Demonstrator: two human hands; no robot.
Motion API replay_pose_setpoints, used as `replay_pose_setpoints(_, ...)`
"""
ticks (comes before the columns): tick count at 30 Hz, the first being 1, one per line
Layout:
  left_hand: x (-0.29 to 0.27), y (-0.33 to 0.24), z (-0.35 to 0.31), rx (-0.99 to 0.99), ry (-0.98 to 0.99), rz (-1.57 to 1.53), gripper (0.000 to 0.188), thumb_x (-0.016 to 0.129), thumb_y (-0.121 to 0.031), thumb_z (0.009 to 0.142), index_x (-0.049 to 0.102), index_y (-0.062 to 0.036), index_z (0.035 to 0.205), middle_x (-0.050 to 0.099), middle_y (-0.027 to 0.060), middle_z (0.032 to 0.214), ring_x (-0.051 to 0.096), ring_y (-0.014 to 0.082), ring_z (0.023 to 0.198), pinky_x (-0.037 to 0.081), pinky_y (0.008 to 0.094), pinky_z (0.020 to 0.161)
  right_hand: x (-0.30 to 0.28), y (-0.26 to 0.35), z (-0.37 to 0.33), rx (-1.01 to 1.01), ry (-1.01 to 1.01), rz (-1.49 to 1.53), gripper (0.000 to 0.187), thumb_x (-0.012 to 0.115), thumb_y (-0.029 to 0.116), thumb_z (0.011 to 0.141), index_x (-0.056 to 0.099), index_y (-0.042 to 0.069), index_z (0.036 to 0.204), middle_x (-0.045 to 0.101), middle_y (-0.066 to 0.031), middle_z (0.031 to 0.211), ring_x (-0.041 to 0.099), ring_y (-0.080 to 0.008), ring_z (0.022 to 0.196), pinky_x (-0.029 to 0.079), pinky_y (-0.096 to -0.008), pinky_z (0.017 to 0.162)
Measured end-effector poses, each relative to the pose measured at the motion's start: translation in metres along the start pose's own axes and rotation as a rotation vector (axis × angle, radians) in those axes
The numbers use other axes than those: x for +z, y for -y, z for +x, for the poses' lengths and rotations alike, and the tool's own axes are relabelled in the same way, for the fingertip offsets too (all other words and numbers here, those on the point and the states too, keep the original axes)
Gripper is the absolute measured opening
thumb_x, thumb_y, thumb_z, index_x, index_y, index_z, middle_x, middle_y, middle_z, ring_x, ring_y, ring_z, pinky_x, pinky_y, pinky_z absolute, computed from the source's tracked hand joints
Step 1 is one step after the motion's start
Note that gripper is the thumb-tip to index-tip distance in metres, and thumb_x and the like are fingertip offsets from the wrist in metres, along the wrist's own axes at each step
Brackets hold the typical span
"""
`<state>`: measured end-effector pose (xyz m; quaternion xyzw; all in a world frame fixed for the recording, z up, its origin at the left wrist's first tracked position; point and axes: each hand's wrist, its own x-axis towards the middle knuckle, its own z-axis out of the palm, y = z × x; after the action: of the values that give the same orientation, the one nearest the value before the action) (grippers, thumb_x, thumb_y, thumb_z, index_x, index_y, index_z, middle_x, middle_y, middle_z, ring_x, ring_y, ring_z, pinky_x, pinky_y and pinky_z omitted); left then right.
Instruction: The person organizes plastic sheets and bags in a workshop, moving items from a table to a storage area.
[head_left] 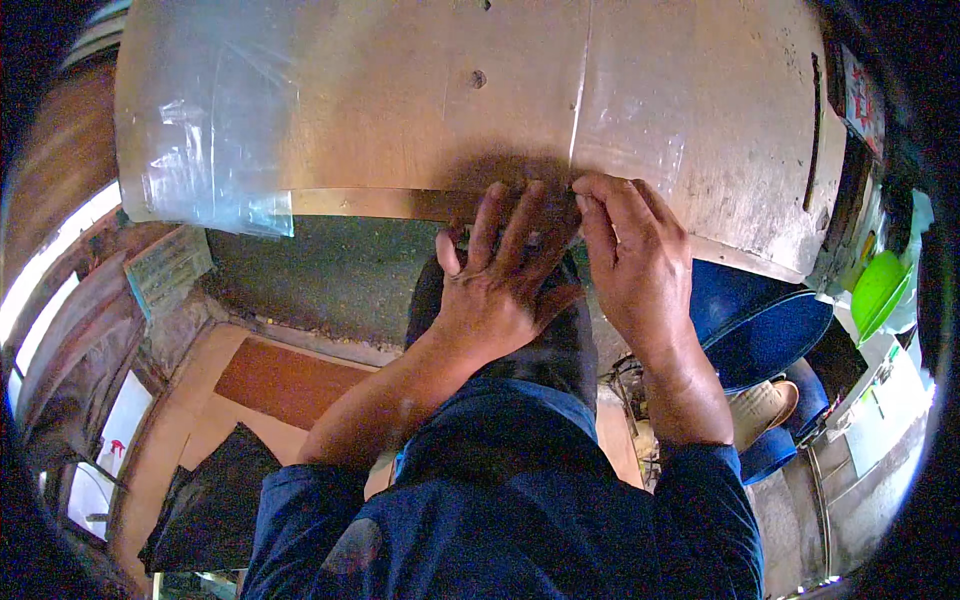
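Clear plastic film (630,140) lies over the right part of the wooden tabletop (400,110), with a bright straight edge running toward my fingers. My right hand (640,250) is at the table's near edge, thumb and forefinger pinched together on the film where that line ends. Beside it, my left hand (495,295) has its fingers stretched out and spread, their tips at the table's edge. Shadow darkens the spot between the hands, so I cannot tell whether the left fingers touch the film. More clear plastic (210,150) hangs over the edge at the left.
To the right below the table stand blue tubs (765,340), and a bright green plastic item (880,290) is near the wall. A black cloth or bag (215,500) lies on a board at lower left. A brown panel (290,382) lies beyond it.
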<state>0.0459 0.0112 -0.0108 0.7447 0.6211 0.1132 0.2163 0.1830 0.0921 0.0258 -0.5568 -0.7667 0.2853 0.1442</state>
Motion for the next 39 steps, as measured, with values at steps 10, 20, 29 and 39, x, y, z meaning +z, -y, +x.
replay_pose_setpoints(10,0.0,-0.001,0.0,0.002,-0.004,0.034,0.063,0.056,-0.056,0.078,0.051,-0.0224,0.131,0.036,0.0091,0.145,0.031,0.0342,0.132,0.021,0.0547,0.091,-0.001,0.002,0.004,0.011,-0.023,-0.003,0.01,0.06,0.007,0.084,0.062,0.004,0.093,0.063,-0.0131,0.084,0.062,-0.0303,0.073,0.05,-0.0359,0.066)
replay_pose_setpoints(20,-0.012,-0.006,0.004,-0.032,0.085,-0.017,0.068,0.049,-0.059,0.082,0.042,-0.0234,0.139,0.031,0.006,0.147,0.023,0.0289,0.135,0.016,0.053,0.097,-0.024,-0.008,-0.054,0.37,-0.042,0.218,0.011,0.065,0.003,0.078,0.063,0.005,0.088,0.063,-0.0105,0.08,0.06,-0.0234,0.066,0.048,-0.0314,0.06)
replay_pose_setpoints(29,-0.025,-0.015,0.014,-0.097,0.176,0.021,0.073,0.056,-0.058,0.078,0.039,-0.0241,0.141,0.027,0.0087,0.146,0.024,0.0322,0.132,0.022,0.0523,0.096,-0.021,-0.026,-0.072,0.404,-0.079,0.393,0.01,0.06,-0.002,0.082,0.06,0.001,0.091,0.061,-0.0054,0.081,0.055,-0.0109,0.069,0.045,-0.0235,0.064)
replay_pose_setpoints(39,-0.027,-0.003,0.0,0.006,0.141,-0.094,0.068,0.063,-0.05,0.078,0.041,-0.0281,0.139,0.02,0.0174,0.147,0.025,0.0425,0.131,0.021,0.0585,0.101,-0.03,-0.035,-0.077,0.498,-0.186,0.525,0.011,0.06,-0.003,0.083,0.06,0.001,0.093,0.061,-0.0036,0.078,0.053,-0.0069,0.069,0.044,-0.0216,0.062)
